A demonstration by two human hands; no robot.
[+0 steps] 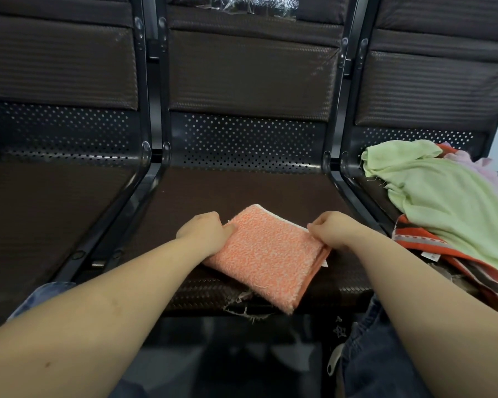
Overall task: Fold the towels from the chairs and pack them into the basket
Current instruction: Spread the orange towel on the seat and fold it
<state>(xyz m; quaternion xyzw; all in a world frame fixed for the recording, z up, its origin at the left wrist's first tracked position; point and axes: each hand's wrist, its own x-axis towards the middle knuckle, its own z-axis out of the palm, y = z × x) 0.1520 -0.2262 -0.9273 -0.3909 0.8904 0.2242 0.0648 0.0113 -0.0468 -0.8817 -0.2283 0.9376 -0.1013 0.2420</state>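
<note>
A folded orange-and-white terry towel (266,255) lies on the middle chair seat (230,191), its near corner hanging over the front edge. My left hand (206,232) pinches the towel's left edge with curled fingers. My right hand (332,229) pinches its right edge near the far corner. On the right chair, a pale green towel (443,196) lies crumpled over a red, brown and white striped towel (431,248) and a pink one (483,170). No basket is in view.
Three dark padded chairs stand in a row, joined by black metal frames (147,179). The left seat (41,214) holds nothing. The middle seat's front edge is torn (242,303). My knees in jeans (368,354) are below the seats.
</note>
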